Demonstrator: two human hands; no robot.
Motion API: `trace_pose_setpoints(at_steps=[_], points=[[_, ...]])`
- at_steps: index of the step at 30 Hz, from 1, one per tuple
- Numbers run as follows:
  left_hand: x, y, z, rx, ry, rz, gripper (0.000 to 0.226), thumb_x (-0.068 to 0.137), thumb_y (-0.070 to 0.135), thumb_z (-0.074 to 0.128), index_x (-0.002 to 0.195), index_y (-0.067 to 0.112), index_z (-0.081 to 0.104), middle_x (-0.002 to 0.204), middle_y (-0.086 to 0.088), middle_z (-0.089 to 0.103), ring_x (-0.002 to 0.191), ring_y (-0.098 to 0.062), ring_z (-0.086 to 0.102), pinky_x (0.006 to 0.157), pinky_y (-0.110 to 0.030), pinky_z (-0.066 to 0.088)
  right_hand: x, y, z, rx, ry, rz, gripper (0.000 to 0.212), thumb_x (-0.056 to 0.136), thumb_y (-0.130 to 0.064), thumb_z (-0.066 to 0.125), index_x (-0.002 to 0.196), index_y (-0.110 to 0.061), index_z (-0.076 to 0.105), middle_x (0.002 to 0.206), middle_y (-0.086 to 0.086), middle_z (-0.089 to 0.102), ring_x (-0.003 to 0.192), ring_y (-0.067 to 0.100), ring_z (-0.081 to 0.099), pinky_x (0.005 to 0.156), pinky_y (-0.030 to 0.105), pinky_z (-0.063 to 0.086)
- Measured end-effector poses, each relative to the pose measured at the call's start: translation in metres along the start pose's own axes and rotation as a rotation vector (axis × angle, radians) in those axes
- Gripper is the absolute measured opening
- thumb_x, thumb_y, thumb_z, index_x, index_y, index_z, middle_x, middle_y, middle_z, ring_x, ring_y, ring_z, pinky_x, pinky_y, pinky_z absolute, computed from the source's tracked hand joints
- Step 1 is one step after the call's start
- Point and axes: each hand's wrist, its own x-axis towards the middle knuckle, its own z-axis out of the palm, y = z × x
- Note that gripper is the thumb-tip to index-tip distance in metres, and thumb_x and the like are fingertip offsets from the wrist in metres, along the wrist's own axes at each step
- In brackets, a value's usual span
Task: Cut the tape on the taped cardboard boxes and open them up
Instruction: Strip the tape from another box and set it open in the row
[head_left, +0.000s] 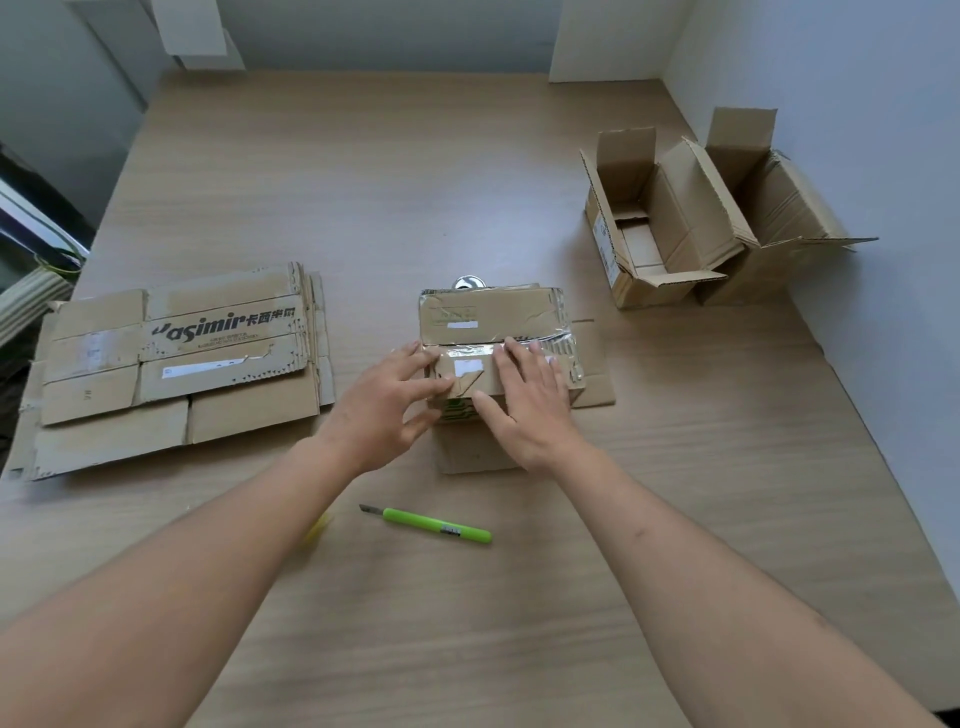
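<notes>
A small taped cardboard box stands in the middle of the wooden table, with shiny tape along its top seam and right end. My left hand touches the near top flap at the box's left corner, fingers spread. My right hand lies flat on the same flap toward the right, fingertips at the centre seam. A dark gap shows along that seam. A green utility knife lies on the table in front of the box, between my forearms, blade end pointing left.
Flattened cardboard boxes are stacked at the left. Two opened boxes stand at the back right near the white wall. A flat cardboard piece lies under the box. A round metal object peeks out behind it.
</notes>
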Motion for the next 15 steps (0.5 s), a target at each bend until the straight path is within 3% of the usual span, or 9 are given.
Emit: trace_pose_setpoints(at_steps=[6, 9, 11, 15], points=[[-0.004, -0.006, 0.007, 0.075, 0.121, 0.072, 0.042, 0.074, 0.018, 0.094, 0.112, 0.007, 0.079, 0.125, -0.014, 0.073, 0.12, -0.034, 0.068, 0.103, -0.055, 0.054, 0.01, 0.014, -0.013, -0.04, -0.02, -0.136, 0.075, 0.1, -0.058, 0.048, 0.162, -0.021, 0.026, 0.17, -0.003, 0.014, 0.158, 0.017, -0.003, 0.127, 0.04, -0.01], [-0.001, -0.008, 0.009, 0.028, 0.131, 0.033, 0.047, 0.067, 0.02, 0.098, 0.108, 0.005, 0.08, 0.12, -0.013, 0.075, 0.115, -0.032, 0.071, 0.095, -0.054, 0.059, 0.005, 0.012, -0.004, -0.018, 0.133, -0.269, 0.061, 0.093, -0.054, 0.064, 0.144, -0.024, 0.055, 0.154, 0.0, 0.045, 0.148, 0.02, 0.034, 0.125, 0.049, 0.019], [0.001, -0.012, 0.007, 0.0, 0.12, 0.025, 0.045, 0.067, 0.026, 0.096, 0.105, 0.006, 0.081, 0.116, -0.011, 0.077, 0.111, -0.031, 0.072, 0.09, -0.052, 0.061, 0.003, 0.007, 0.008, 0.058, 0.233, -0.336, 0.049, 0.087, -0.057, 0.071, 0.125, -0.025, 0.069, 0.133, -0.003, 0.061, 0.127, 0.02, 0.055, 0.109, 0.045, 0.041], [0.006, -0.016, -0.003, -0.037, 0.033, 0.046, 0.04, 0.067, 0.028, 0.096, 0.1, 0.012, 0.083, 0.112, -0.007, 0.078, 0.107, -0.032, 0.071, 0.087, -0.049, 0.061, 0.009, 0.002, 0.017, 0.175, 0.321, -0.287, 0.034, 0.077, -0.049, 0.083, 0.098, -0.023, 0.075, 0.114, -0.006, 0.065, 0.107, 0.017, 0.06, 0.093, 0.037, 0.048]])
